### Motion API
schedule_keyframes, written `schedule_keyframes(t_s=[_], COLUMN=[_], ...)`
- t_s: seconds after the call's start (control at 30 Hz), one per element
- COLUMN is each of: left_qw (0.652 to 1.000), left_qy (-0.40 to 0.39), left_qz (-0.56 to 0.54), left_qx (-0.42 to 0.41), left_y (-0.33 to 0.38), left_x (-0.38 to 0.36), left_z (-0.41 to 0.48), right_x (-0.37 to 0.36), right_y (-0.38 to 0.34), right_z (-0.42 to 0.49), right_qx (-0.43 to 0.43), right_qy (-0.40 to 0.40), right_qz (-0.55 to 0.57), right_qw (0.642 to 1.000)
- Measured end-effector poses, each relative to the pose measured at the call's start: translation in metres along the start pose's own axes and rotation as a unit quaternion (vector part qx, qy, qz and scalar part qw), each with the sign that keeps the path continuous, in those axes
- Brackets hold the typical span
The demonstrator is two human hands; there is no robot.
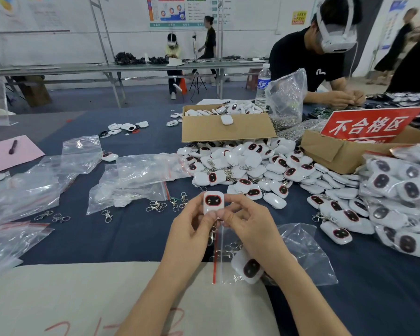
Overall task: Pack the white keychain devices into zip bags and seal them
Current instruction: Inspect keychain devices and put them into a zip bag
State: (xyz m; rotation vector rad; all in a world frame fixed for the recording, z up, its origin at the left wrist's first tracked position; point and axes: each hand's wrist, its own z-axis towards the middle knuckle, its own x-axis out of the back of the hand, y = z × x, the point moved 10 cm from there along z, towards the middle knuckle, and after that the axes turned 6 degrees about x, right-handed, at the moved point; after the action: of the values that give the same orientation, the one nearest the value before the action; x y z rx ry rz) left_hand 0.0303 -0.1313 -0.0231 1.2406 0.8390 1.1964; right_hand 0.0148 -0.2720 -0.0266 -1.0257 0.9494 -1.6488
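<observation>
White keychain device [213,202] pinched between left hand [192,230] and right hand [249,223], lower end hidden.

Bright, even, diffuse overhead lighting. Shadows on the dark blue bench [107,238] are soft and faint. Specular glare streaks the clear zip bags [136,175] and glints on the glossy shells in the heap of devices [240,166]. The white keychain device [213,202], pinched between left hand [192,229] and right hand [250,226], is in sharp focus. Wide-angle distortion bends the far tables [58,67] and stretches the frame's edges. A walking figure [403,32] at upper right is smeared by motion blur, and the wall posters [177,10] are too soft to read.
</observation>
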Motion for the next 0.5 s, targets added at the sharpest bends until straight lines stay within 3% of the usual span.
schedule_keyframes(t_s=[0.13,0.23,0.4,0.5], left_qw=[1.000,0.998,0.974,0.957], left_qy=[-0.002,-0.008,-0.060,-0.111], left_qz=[0.008,0.021,0.204,0.254], left_qx=[-0.006,0.057,0.078,0.084], left_y=[0.005,-0.006,-0.019,-0.020], left_x=[0.002,0.011,0.032,0.030], left_z=[-0.001,0.003,0.007,0.002], right_x=[-0.003,0.001,0.024,0.022], right_y=[-0.002,-0.003,-0.004,0.011], right_z=[-0.001,-0.004,-0.006,-0.008], right_qx=[0.001,0.000,-0.018,-0.072], right_qy=[-0.011,-0.018,-0.005,-0.077], right_qz=[-0.021,-0.092,-0.255,-0.292], right_qw=[1.000,0.996,0.967,0.951])
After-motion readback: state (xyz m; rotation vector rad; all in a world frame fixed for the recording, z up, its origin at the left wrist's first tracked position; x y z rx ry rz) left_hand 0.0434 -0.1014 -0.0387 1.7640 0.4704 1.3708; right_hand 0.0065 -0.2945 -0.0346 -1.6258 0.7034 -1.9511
